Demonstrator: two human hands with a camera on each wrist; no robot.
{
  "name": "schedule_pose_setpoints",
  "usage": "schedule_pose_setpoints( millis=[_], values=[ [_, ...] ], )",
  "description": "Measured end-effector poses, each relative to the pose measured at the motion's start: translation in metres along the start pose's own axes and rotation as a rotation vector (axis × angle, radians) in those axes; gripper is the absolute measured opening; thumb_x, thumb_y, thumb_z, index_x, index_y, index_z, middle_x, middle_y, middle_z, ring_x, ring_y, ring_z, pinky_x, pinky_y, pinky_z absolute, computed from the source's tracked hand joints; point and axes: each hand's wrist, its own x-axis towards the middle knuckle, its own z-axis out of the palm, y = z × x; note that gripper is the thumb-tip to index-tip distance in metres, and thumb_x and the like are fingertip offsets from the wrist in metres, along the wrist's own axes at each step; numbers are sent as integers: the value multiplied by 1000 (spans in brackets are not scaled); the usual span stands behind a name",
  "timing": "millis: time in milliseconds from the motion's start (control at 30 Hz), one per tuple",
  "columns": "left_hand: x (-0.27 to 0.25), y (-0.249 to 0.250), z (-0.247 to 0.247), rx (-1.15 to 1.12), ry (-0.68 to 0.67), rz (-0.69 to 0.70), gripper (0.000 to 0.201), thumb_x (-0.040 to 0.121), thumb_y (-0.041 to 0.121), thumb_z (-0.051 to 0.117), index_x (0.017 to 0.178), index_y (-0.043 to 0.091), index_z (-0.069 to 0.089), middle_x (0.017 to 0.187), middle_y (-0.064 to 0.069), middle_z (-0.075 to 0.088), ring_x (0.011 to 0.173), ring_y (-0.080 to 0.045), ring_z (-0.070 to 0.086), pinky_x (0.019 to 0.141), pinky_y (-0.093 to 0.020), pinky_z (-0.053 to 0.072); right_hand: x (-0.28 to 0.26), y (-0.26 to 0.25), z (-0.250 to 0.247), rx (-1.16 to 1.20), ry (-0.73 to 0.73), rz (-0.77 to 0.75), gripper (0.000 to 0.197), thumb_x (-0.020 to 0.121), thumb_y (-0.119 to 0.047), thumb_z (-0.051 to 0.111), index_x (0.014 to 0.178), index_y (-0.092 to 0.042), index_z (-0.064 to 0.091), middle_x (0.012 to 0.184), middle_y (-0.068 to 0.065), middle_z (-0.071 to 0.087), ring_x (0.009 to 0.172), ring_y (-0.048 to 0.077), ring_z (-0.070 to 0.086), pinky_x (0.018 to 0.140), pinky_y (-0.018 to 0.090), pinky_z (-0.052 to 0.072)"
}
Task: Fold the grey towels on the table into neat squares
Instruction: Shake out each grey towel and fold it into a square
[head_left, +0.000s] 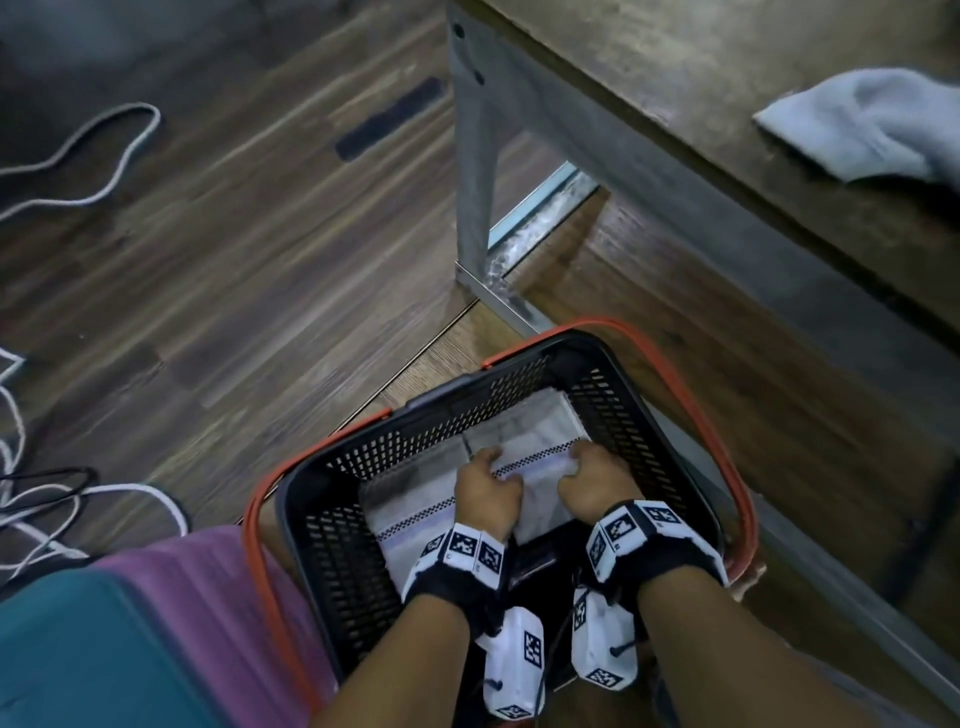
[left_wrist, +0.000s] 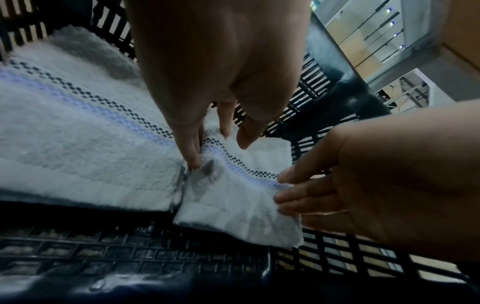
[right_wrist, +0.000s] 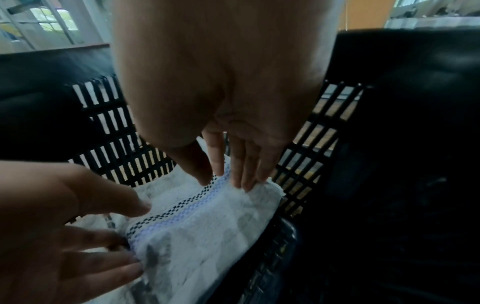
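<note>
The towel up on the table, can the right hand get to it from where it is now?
Probably not without moving first. The right hand is down inside the basket, fingers on a folded towel. The table towel lies well above and beyond it; nothing blocks the way once the hand lifts out.

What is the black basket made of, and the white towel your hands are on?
The basket looks like hard plastic: black, slightly shiny, moulded into a grid of little slots, with an orange handle. The towel looks like soft terry cloth, probably cotton: fluffy looped surface, a woven checked band, and it wrinkles under the left hand and right hand.
</note>
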Motion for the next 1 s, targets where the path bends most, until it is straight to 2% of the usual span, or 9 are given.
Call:
schedule_pose_setpoints(
  millis=[167, 233, 333, 467, 567, 700, 867, 933, 1000],
  values=[
    [-7, 4, 0, 169, 85, 53, 46, 93, 9, 61, 138, 5, 50, 143, -14, 33, 129, -30, 48, 110, -30, 39, 2, -6, 5, 24, -113, 101, 50, 103, -14, 44, 152, -6, 36, 154, 16, 43, 137, 31, 46, 105, 32, 41],
    [-10, 8, -2, 290, 41, 131, 38, 94, 9, 57, 132, 8, 53, 142, -13, 29, 131, -32, 44, 111, -35, 39, 2, -11, 6, 29, -118, 80, 51, 103, -17, 45, 152, -6, 36, 155, 14, 42, 138, 30, 45, 107, 31, 39],
    [-9, 13, -8, 659, -153, 204, 35, 95, 18, 51, 129, 14, 55, 153, -9, 21, 142, -33, 27, 110, -48, 40, 5, -19, 11, 18, -104, 53, 49, 100, -15, 49, 148, -6, 43, 154, 15, 43, 138, 31, 45, 109, 33, 41],
    [-5, 16, -14, 848, -283, 64, 52, 91, 16, 54, 142, 18, 45, 164, 3, 5, 152, -29, -1, 115, -54, 30, 9, -15, 12, 77, -61, 24, 62, 99, -15, 48, 157, -12, 27, 163, 11, 27, 148, 28, 31, 116, 34, 33],
    [-10, 20, -14, 819, -235, 77, 52, 90, 17, 52, 141, 17, 45, 160, -2, 19, 146, -31, 22, 112, -49, 37, 6, -13, 2, 131, -75, -3, 62, 99, -17, 48, 158, -14, 28, 162, 12, 31, 145, 30, 36, 115, 34, 35],
    [-24, 34, -20, 677, -119, 147, 45, 92, 19, 51, 137, 12, 50, 146, -11, 43, 132, -30, 47, 104, -44, 46, -8, -18, -12, 131, -44, -85, 49, 99, -24, 50, 147, -14, 45, 150, 14, 48, 133, 31, 50, 106, 32, 42],
    [-42, 59, -40, 396, -109, 271, 38, 93, 15, 55, 130, 10, 54, 127, -12, 60, 108, -23, 63, 92, -36, 54, -48, -38, -41, 146, -24, -175, 19, 97, -19, 53, 102, -8, 69, 112, 16, 66, 100, 30, 63, 86, 35, 50],
    [-51, 67, -53, 193, -206, 304, 31, 93, -2, 49, 121, 7, 58, 112, -11, 64, 85, -6, 65, 70, -17, 54, -72, -43, -61, 147, 26, -235, 25, 98, -19, 51, 96, -1, 68, 97, 21, 64, 86, 34, 61, 77, 37, 50],
    [-64, 72, -65, 103, -233, 284, 32, 92, -12, 41, 102, 11, 62, 90, -6, 62, 69, -9, 58, 56, -18, 46, -98, -44, -79, 124, 89, -281, 33, 100, -21, 49, 108, 4, 68, 97, 23, 66, 86, 37, 62, 73, 41, 50]
  ],
)
